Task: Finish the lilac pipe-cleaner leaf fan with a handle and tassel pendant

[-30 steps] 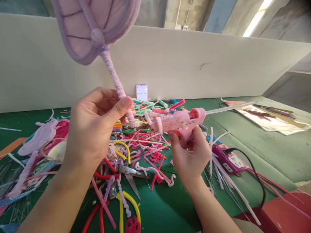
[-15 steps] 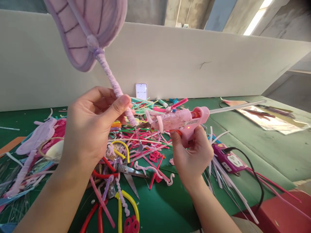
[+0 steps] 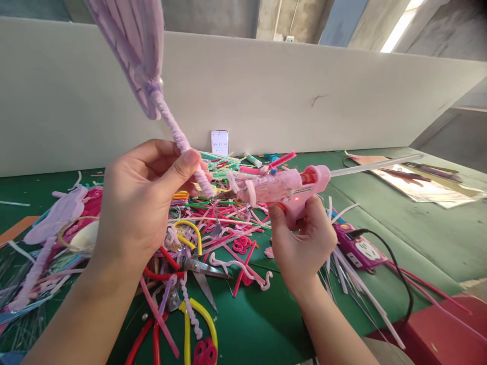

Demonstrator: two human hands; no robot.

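Observation:
My left hand (image 3: 142,197) pinches the fuzzy lilac handle of a pipe-cleaner fan (image 3: 133,50), holding it up so the fan head shows nearly edge-on at the top left. My right hand (image 3: 304,238) grips a pink hot glue gun (image 3: 283,188) by its handle, a finger at the trigger. The gun's nozzle points left and sits right beside the lower end of the lilac handle. A clear glue stick juts out of the gun's back to the right.
A green table (image 3: 399,238) is strewn with several coloured pipe cleaners (image 3: 224,218), scissors (image 3: 203,271), a pink power strip (image 3: 359,251) with a black cord, and another lilac fan (image 3: 57,218) at left. A phone (image 3: 220,142) leans on the white back wall.
My left hand has twisted the fan, so its head has turned from face-on to nearly edge-on. The glue gun has stayed at the handle's lower end.

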